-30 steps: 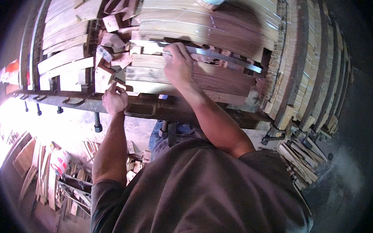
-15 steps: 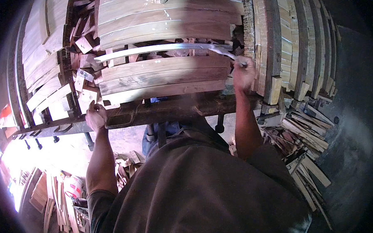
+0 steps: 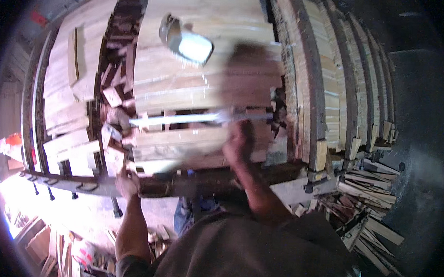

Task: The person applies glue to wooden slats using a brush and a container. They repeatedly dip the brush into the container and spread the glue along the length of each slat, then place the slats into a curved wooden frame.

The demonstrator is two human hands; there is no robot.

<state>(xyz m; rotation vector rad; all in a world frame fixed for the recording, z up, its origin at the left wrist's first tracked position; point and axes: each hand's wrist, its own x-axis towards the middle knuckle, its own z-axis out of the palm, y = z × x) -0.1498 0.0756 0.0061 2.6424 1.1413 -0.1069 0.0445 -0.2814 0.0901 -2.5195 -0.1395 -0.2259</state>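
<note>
My right hand [image 3: 240, 135] is closed around a short glue brush [image 3: 224, 117], blurred by motion. The brush lies against a narrow wooden strip [image 3: 171, 120] whose upper edge is white with glue. Behind that strip lie wider boards [image 3: 185, 80] with white drips, and nearer strips [image 3: 182, 137] sit in front. My left hand [image 3: 127, 185] is at the near metal beam, its fingers curled by a small wood block [image 3: 115, 156]; what they pinch, if anything, is hidden. On the boards lies a container of white glue [image 3: 194, 47].
Wood offcuts [image 3: 116, 92] fill the gap left of the boards. Clamp bars [image 3: 303, 87] with panels stand in a row at right. Scrap strips [image 3: 373, 194] are piled on the floor at right. A metal beam [image 3: 200, 183] with bolts runs along the near side.
My right hand has swept left along the strip with the brush. The view has shifted so the glue container shows whole; my left hand stays by the near beam.
</note>
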